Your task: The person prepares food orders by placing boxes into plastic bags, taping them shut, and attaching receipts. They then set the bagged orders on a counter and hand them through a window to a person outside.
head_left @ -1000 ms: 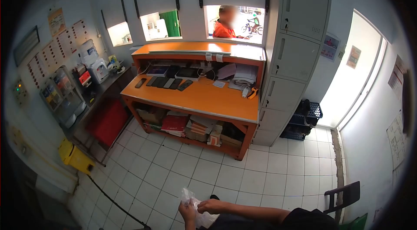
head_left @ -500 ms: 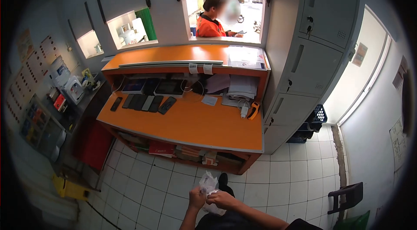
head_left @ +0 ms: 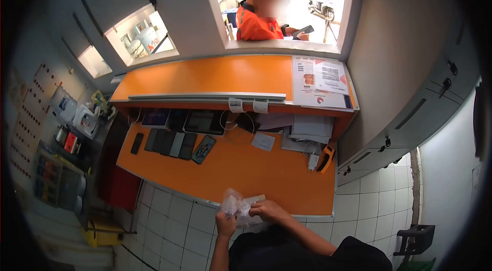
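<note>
A crumpled, translucent plastic bag (head_left: pixel 231 203) is held in front of my body, at the near edge of the orange desk. My left hand (head_left: pixel 225 224) is closed around the bag's left part, with some plastic bunched above the fist. On the other side my right hand (head_left: pixel 268 210) pinches the bag, fingers bent down into it. Something pale with a straight edge shows at the right fingertips, and I cannot tell what it is.
On the orange desk (head_left: pixel 241 176) lie several phones (head_left: pixel 204 149), a paper slip (head_left: pixel 263 141), a white charger (head_left: pixel 313 161) and a yellow-black device (head_left: pixel 326 159). Lockers (head_left: pixel 405 122) stand at right. Beyond the window a person in orange (head_left: pixel 256 25) holds a phone (head_left: pixel 303 30).
My view has come closer to the desk. The bag and both hands have moved up to its front edge, still gripping the plastic. The person outside appears larger.
</note>
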### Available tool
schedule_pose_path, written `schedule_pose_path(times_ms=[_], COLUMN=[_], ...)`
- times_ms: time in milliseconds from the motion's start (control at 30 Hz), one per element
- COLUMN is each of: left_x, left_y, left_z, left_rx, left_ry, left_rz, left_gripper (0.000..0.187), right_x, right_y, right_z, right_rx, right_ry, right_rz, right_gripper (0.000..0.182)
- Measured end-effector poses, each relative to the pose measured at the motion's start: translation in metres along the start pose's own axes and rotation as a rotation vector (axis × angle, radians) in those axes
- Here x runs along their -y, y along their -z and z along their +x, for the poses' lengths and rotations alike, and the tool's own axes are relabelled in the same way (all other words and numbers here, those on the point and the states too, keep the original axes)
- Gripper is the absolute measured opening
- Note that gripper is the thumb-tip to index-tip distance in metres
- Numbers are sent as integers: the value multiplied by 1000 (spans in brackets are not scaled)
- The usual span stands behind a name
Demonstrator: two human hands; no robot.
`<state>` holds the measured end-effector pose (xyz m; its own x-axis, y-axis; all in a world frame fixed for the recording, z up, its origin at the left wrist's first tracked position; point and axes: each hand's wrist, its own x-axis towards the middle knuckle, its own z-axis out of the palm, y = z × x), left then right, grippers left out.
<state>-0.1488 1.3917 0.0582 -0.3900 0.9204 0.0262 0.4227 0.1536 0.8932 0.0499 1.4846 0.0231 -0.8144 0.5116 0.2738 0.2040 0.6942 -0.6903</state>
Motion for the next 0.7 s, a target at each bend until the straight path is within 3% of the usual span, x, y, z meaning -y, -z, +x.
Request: schedule_pose_path(times_ms=[100,200,300,400,500,600,700], left_x=[34,36,38,42,60,61,45], left_y=[-11,-11,-20,-19,-11,-15,3], left_z=[60,104,153,189,226,263,284], left_rx=[-36,-48,-15,70,210,258,357], left_ry=[-193,75,-116,-148,3,-225,11], left_rz=[31,-142,-160,-294,-321,-209,-315], left_gripper=[10,11,12,12,16,20,21], right_x=[7,-19,-23,-23,-43,-28,-47], right_y=[6,30,26,28,26,14,13], right_z=[43,73,104,127,147,187,192], right_rx=[27,-5,-65,-72,-104,-131,-161], right_ry=[173,-1,-44,-154,-273,-325,-416], right_rz=[-62,-100,-130,-206,-202,-263,-231], right_gripper=[9,10,13,18,18,19,20])
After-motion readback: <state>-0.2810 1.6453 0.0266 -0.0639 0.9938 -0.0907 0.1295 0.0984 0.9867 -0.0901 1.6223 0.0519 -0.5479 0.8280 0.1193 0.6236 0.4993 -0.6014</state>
